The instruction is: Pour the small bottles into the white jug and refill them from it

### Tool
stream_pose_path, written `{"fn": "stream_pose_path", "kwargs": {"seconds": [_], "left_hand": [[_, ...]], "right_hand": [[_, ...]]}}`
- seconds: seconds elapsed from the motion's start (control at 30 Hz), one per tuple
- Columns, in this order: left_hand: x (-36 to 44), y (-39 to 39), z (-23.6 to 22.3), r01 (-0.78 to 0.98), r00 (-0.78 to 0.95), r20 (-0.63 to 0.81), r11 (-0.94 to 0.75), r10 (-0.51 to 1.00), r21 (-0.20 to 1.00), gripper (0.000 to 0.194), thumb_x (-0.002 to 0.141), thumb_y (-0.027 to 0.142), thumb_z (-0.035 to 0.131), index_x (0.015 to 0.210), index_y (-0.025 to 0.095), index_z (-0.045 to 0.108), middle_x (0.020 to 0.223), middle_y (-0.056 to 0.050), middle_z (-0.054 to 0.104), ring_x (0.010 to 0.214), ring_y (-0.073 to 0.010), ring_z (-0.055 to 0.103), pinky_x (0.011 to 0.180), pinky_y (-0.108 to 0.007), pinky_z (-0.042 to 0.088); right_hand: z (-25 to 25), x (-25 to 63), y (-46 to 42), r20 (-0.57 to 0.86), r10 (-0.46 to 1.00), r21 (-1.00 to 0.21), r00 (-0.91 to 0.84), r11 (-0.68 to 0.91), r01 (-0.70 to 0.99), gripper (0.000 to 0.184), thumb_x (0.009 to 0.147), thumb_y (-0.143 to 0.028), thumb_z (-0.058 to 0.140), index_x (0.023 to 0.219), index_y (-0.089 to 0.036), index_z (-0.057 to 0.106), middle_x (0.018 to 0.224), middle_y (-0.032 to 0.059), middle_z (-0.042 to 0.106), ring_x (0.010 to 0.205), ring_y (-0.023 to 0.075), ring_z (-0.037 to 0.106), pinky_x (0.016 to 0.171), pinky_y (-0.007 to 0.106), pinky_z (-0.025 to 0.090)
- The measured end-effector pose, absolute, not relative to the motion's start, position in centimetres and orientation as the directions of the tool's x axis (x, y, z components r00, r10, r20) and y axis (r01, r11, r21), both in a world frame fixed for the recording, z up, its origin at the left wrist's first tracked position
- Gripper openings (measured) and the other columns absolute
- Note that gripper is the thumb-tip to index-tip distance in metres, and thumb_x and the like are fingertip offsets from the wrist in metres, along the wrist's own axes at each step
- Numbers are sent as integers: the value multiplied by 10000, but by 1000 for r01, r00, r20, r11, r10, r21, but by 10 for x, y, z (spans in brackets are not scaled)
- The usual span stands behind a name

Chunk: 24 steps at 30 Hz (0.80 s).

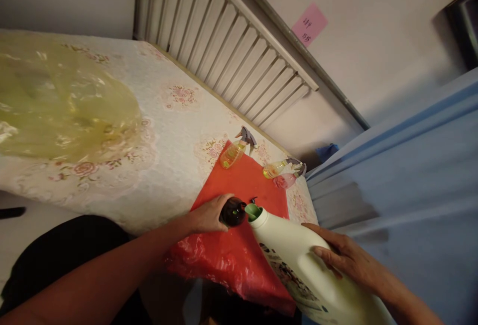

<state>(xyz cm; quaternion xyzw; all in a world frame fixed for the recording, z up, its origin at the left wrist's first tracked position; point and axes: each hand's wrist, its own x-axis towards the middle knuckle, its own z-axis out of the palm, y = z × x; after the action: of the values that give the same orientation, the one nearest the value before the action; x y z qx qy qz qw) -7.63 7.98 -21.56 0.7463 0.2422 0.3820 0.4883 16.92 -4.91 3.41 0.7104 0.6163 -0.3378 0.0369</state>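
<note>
My left hand (209, 214) is wrapped round a small dark bottle (233, 212) standing on a red plastic sheet (239, 250). A green fluid shows in the dark bottle's open mouth. My right hand (341, 255) grips the side of a large white jug (298, 265), tilted so that its green spout (253, 210) touches the dark bottle's mouth. A small dark cap-like piece (254, 199) lies on the red sheet just behind the spout.
Two spray bottles with yellow liquid (233, 153) (278, 168) lie at the red sheet's far edge, a pink one (284, 181) beside them. A yellowish plastic bag (63, 106) lies on the floral mattress (168, 131). A white radiator (231, 51), a pink note (309, 24) and blue fabric (411, 180) surround it.
</note>
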Motion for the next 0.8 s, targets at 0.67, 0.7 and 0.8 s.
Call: {"fn": "stream_pose_path", "kwargs": {"seconds": [0.67, 0.7, 0.8], "left_hand": [[-71, 80, -228, 54, 568, 263, -354, 780, 934, 888, 611, 271, 753, 1392, 226, 332, 1351, -105, 531, 1214, -305, 532, 1024, -442, 435], [-72, 80, -226, 45, 568, 272, -360, 777, 932, 855, 615, 254, 745, 1375, 225, 355, 1328, -95, 549, 1198, -299, 544, 1014, -435, 445], [-73, 79, -219, 31, 567, 302, -387, 766, 922, 791, 599, 164, 709, 1328, 215, 405, 1284, -77, 576, 1170, -279, 558, 1004, -414, 454]], "right_hand": [[2, 206, -69, -236, 954, -737, 185, -300, 606, 457, 809, -617, 536, 813, -168, 623, 513, -32, 507, 485, 114, 437, 492, 223, 359], [1, 207, -68, -208, 950, -756, 233, -307, 578, 472, 815, -632, 515, 725, -176, 594, 497, -30, 498, 461, 106, 411, 469, 220, 333], [-3, 202, -64, -121, 905, -779, 408, -342, 526, 567, 843, -672, 417, 549, -197, 513, 424, -21, 457, 386, 104, 370, 406, 231, 280]]}}
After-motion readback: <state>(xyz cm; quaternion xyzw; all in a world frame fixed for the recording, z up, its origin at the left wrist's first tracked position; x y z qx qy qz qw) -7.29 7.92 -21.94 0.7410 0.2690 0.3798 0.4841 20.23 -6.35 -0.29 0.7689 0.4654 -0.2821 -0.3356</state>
